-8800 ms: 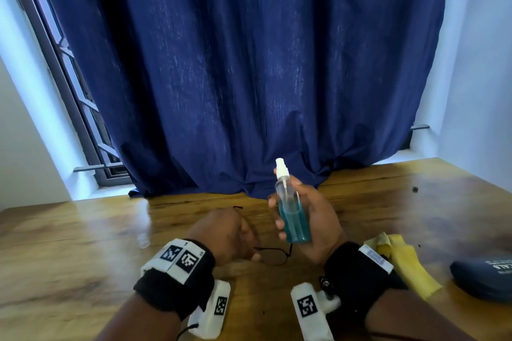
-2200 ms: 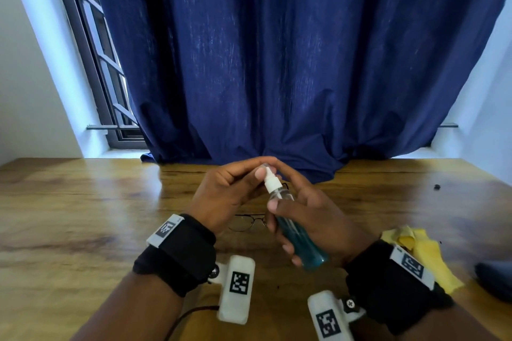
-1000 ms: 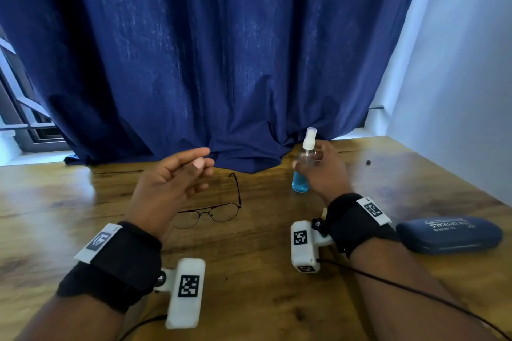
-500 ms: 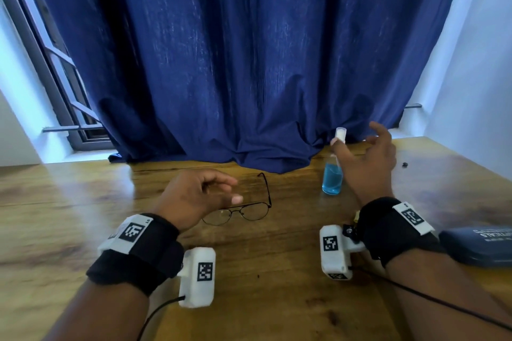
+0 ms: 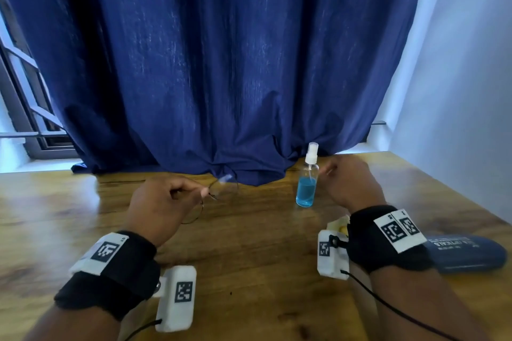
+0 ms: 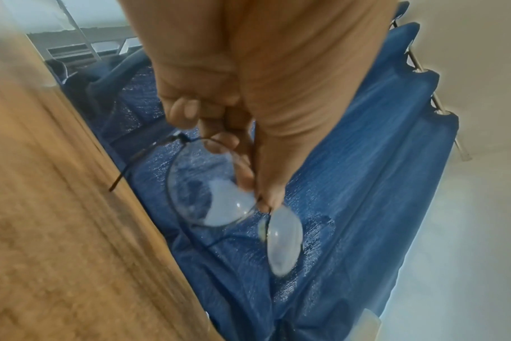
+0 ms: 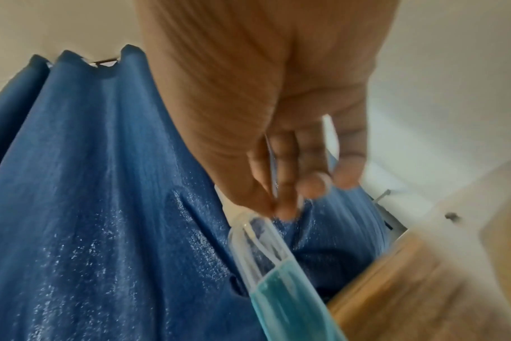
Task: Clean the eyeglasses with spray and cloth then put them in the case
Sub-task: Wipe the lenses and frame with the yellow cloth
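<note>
Thin wire-frame eyeglasses (image 5: 212,192) are off the table, and my left hand (image 5: 194,191) pinches them. The left wrist view shows thumb and fingers gripping the eyeglasses (image 6: 213,191) near the bridge, lenses hanging over the curtain. The spray bottle (image 5: 306,183), clear with blue liquid and a white nozzle, stands upright on the wooden table (image 5: 263,257). My right hand (image 5: 332,171) hovers just right of it with loosely curled fingers, holding nothing. The right wrist view shows the bottle (image 7: 283,288) below my blurred fingertips (image 7: 312,186). A bit of yellow cloth (image 5: 342,225) peeks from behind my right wrist.
A dark blue closed glasses case (image 5: 465,253) lies at the right near my right forearm. A dark blue curtain (image 5: 221,63) hangs onto the table's back edge. A white wall (image 5: 457,91) stands at the right and a window frame (image 5: 25,91) at the left.
My left hand has taken the eyeglasses up from the table. My right hand, which had just set the bottle down, has drawn back slightly and its fingers have curled.
</note>
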`<state>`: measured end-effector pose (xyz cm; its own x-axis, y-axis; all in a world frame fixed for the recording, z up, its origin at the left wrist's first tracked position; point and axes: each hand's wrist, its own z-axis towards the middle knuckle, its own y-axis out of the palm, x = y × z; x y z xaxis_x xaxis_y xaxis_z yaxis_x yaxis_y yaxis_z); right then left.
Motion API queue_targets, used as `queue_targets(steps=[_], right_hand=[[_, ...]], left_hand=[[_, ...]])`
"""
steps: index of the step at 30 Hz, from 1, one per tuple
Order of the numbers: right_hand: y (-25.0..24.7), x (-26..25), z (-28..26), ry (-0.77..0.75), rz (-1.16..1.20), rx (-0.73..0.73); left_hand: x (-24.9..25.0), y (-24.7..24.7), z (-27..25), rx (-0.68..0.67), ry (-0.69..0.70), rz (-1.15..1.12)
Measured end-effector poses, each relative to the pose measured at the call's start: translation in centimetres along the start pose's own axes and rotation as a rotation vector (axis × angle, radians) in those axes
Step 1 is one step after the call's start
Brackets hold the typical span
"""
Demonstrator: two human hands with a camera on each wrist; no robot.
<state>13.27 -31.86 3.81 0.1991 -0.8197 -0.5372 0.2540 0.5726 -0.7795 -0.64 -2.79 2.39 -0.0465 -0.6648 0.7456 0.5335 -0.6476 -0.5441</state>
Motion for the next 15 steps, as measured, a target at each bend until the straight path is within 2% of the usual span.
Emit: queue_targets(steps=[4, 7, 11, 13, 15], right_hand=[[-0.1, 1.3, 0.0, 0.173, -0.281, -0.359], [-0.3, 2.0, -0.1, 0.18, -0.379, -0.589], [1.0, 1.8, 0.1, -0.015, -0.322, -0.632], [1.4, 0.0, -0.7, -0.188, -0.205, -0.568], [1.9, -2.0, -1.8, -0.344, -0.002, -0.435]], left_hand=[[0.2, 0.0, 0.0, 0.132, -0.049, -0.259], [0.2, 0.1, -0.1, 0.178, -0.087, -0.399], [0.8, 0.2, -0.1, 0.146, -0.118, -0.51], [0.6, 0.3, -0.1, 0.136, -0.111, -0.497], [0.5, 0.5, -0.1, 0.118, -0.103, -0.5]])
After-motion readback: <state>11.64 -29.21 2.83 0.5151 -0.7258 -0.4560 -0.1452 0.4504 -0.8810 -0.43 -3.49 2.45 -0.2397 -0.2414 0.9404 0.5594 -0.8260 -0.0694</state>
